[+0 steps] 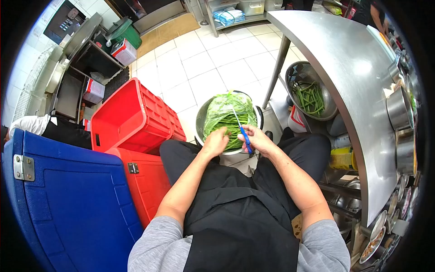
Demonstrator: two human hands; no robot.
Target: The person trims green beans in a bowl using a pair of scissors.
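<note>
Between my knees stands a round metal colander (pixel 200 121) with a bundle of long green beans (pixel 230 121) in a clear, greenish plastic bag (pixel 230 103). My left hand (pixel 216 142) lies at the near left side of the bundle, its fingers curled in against the beans. My right hand (pixel 256 138) grips a blue-handled knife (pixel 246 138) whose narrow pale blade points away from me over the bag. Exactly what sits between my left fingertips is partly hidden.
Left of me are an open red crate (pixel 118 118), a red box (pixel 141 170) and a big blue box (pixel 81 204). A steel table (pixel 335 50) curves along my right, with another colander (pixel 330 102) of green beans (pixel 310 99) below. Pans (pixel 401 109) line its far side.
</note>
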